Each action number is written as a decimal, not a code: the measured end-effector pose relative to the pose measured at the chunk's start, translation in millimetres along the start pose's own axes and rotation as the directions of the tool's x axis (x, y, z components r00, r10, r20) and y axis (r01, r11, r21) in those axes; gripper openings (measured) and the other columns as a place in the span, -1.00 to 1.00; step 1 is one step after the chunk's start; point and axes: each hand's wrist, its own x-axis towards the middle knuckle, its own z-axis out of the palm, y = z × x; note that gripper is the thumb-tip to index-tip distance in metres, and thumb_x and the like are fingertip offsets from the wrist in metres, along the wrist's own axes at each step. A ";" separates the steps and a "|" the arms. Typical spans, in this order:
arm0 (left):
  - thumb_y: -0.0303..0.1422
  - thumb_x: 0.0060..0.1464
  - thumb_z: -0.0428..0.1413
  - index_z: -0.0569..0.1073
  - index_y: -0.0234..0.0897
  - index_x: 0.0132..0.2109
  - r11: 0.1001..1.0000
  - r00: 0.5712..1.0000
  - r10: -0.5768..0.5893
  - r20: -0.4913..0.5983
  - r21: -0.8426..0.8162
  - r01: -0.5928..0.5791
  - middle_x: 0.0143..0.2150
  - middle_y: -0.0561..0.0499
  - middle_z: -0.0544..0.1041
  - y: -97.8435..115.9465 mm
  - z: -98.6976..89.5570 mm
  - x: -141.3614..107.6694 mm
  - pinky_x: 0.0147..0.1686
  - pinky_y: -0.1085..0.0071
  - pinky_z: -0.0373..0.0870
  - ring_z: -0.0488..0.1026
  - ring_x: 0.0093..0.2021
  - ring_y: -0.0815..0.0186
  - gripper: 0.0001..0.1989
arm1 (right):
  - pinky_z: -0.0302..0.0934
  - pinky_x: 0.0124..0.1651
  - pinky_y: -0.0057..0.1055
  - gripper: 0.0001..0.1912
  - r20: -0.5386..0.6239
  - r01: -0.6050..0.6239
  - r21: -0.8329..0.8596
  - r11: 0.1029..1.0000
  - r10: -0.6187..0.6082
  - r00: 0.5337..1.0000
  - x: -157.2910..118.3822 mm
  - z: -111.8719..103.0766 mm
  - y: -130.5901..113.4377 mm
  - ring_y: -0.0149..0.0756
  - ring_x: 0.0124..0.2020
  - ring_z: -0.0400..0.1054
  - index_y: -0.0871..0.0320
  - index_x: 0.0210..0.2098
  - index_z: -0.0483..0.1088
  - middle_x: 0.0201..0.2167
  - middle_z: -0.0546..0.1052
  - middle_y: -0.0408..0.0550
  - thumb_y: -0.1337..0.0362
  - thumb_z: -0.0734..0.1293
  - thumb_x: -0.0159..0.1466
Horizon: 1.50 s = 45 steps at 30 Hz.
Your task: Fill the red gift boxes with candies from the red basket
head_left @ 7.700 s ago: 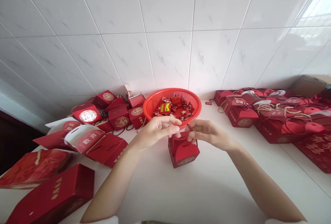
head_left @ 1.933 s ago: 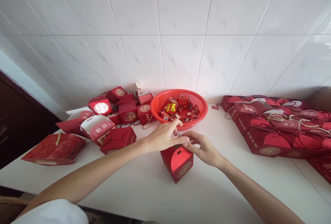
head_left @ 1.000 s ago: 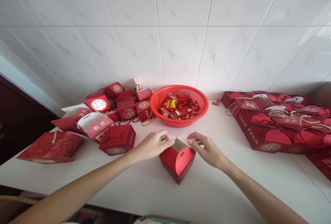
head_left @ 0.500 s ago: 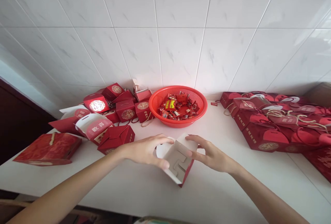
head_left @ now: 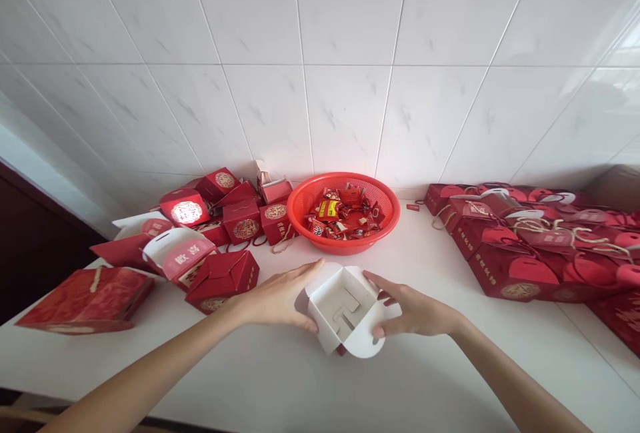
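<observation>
Head view: the left hand (head_left: 278, 298) and the half-open right hand (head_left: 415, 311) grip opposite sides of a partly folded red gift box (head_left: 344, 310), its white inside showing. It sits tilted above the white counter (head_left: 425, 380), near a red plastic basket (head_left: 345, 248) of wrapped sweets (head_left: 340, 216).

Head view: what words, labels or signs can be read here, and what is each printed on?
"歡喜": on the red-and-white flap of the open gift box.
Gold characters on the red boxes at right: too small to read.
Round gold seal on a red box: too blurred to read.
Yellow label on a sweet wrapper: too small to read.
</observation>
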 end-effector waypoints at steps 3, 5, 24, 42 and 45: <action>-0.02 -0.07 0.32 -0.01 -0.10 0.48 0.999 0.999 -0.042 -0.013 0.010 0.042 0.47 -0.18 0.16 -4.0 -4.9 9.4 0.25 0.08 0.25 0.18 0.41 -0.14 0.07 | 0.32 0.17 -0.05 0.14 -0.137 -0.068 -0.051 0.996 0.061 0.989 3.3 -6.2 -1.6 0.00 0.15 0.36 -0.03 0.48 -0.08 0.32 0.30 0.13 -0.08 0.54 0.08; -0.02 -0.01 0.29 -0.03 -0.05 0.48 1.000 0.997 -0.015 -0.079 0.016 0.016 0.44 -0.15 0.24 -3.8 -7.7 13.5 0.19 0.11 0.31 0.24 0.37 -0.11 0.03 | 0.33 0.17 -0.03 0.11 -0.207 -0.082 -0.096 0.992 0.060 0.977 4.0 -13.3 -4.4 0.01 0.16 0.35 -0.05 0.47 -0.05 0.37 0.22 0.14 -0.08 0.53 0.09; -0.18 0.18 0.09 0.58 -0.26 0.08 1.000 0.976 0.030 -0.214 0.006 -0.029 -0.06 -0.07 0.66 10.1 -78.1 72.0 -0.13 0.43 0.44 0.59 -0.10 0.19 -0.59 | 0.45 -0.09 -0.18 -0.58 -0.580 0.293 0.062 0.954 -0.204 0.788 95.1 -105.6 -31.1 -0.13 -0.26 0.55 0.15 -0.27 0.56 -0.32 0.64 0.00 -0.08 0.49 0.11; -0.43 -0.36 0.37 0.62 -0.23 -0.14 0.966 0.977 -0.159 0.142 0.226 0.124 -0.06 -0.21 0.61 -21.9 -58.5 203.6 -0.10 0.13 0.45 0.54 -0.07 -0.14 -0.52 | 0.40 -0.30 -0.31 -0.93 -0.717 0.217 0.085 0.972 -0.092 0.691 140.8 -99.0 -4.9 -0.21 -0.41 0.52 0.12 -0.42 0.50 -0.43 0.60 -0.08 0.26 0.39 0.14; -0.46 -0.30 0.33 0.60 -0.25 -0.18 0.965 0.984 -0.148 0.094 0.234 0.123 -0.18 -0.13 0.62 -30.2 -65.9 203.4 -0.16 0.28 0.43 0.54 -0.15 0.00 -0.60 | 0.41 -0.34 -0.31 -0.92 -0.724 0.236 0.101 0.966 -0.092 0.683 140.7 -97.1 -4.6 -0.20 -0.42 0.52 0.12 -0.42 0.48 -0.44 0.59 -0.08 0.25 0.37 0.15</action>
